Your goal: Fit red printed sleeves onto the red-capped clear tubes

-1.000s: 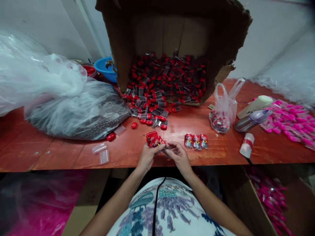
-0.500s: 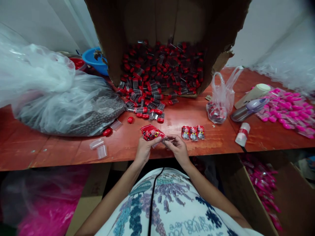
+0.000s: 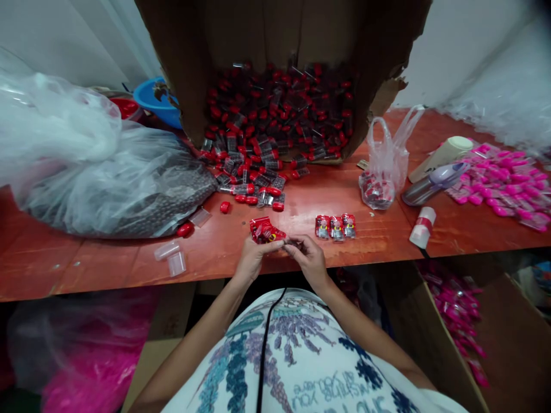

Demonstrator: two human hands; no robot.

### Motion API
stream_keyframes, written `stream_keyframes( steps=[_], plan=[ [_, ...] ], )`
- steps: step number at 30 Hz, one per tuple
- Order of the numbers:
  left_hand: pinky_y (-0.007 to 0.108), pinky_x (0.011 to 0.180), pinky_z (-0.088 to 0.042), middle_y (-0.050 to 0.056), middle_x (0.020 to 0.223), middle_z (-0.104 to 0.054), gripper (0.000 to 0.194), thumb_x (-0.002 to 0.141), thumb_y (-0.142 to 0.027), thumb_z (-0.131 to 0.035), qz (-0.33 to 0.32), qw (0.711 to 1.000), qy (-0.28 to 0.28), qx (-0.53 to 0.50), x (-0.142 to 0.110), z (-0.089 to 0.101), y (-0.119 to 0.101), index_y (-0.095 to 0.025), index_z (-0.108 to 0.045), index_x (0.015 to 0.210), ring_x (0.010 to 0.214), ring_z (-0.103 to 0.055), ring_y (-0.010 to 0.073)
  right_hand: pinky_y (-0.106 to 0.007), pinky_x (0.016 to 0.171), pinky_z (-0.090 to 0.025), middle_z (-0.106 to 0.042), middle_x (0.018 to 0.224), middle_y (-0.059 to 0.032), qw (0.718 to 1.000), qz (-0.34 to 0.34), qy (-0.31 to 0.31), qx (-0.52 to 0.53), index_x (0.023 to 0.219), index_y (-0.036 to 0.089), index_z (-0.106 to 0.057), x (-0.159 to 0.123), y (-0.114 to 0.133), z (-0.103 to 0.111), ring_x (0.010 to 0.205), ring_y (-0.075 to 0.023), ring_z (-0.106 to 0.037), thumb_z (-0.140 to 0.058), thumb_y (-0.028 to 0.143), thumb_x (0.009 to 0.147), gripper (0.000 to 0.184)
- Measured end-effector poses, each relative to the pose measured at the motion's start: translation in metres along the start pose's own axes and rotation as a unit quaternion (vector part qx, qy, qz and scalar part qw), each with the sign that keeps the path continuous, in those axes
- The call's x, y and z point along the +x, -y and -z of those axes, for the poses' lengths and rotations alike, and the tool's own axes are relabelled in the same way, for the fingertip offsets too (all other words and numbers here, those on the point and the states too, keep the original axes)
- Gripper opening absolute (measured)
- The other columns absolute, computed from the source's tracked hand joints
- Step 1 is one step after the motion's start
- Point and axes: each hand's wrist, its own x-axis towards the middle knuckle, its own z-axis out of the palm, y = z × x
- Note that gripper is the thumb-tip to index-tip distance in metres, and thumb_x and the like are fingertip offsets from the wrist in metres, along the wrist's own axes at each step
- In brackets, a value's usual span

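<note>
My left hand (image 3: 250, 259) is closed on several red printed plastic sleeves (image 3: 266, 230), which fan out beyond its fingers. Its thumb points right, towards my right hand (image 3: 311, 261). The fingers of that hand pinch a small dark-filled container (image 3: 293, 243), mostly hidden by them, where the two hands meet. Just to the right, three small containers in red printed sleeves (image 3: 336, 227) lie in a row on the red table (image 3: 232, 261). Behind my hands, many clear containers with red caps (image 3: 258, 178) and dark beads spill out.
A torn cardboard box (image 3: 282, 34) lies open at the back. On the left are a plastic bag of dark beads (image 3: 129, 195) and empty clear containers (image 3: 176, 264). To the right stand a knotted-handle bag (image 3: 379, 189), a bottle (image 3: 430, 186), a roll (image 3: 422, 228) and pink-capped pieces (image 3: 508, 178).
The red sleeves have folded and tilted more upright in my left hand. Both hands stay together at the same place, and the view has shifted slightly.
</note>
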Motion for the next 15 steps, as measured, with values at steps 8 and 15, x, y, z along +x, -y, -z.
stream_keyframes(
  steps=[8,15],
  plan=[
    [0.026,0.068,-0.049,0.005,0.074,-0.07,0.024,0.057,-0.021,-0.08,-0.008,1.0,-0.008,-0.002,0.001,-0.003,0.007,-0.011,-0.07,0.077,0.068,-0.063,0.0156,-0.027,0.065,-0.054,-0.067,0.087,-0.0013,0.999,-0.027,0.02,0.021,0.099,0.021,-0.063,0.004,-0.011,0.007,0.074,-0.0149,-0.062,-0.065,0.035,0.078,0.025],
    [0.026,0.069,-0.051,0.003,0.073,-0.07,0.024,0.055,-0.019,-0.081,-0.009,0.998,-0.039,-0.04,-0.005,-0.004,0.004,-0.012,-0.07,0.075,0.067,-0.064,0.0155,-0.029,0.071,-0.056,-0.056,0.102,-0.0024,0.998,-0.002,0.056,0.016,0.105,0.025,-0.065,0.0,-0.006,0.009,0.083,-0.0144,-0.059,-0.069,0.029,0.072,0.034]
  ],
)
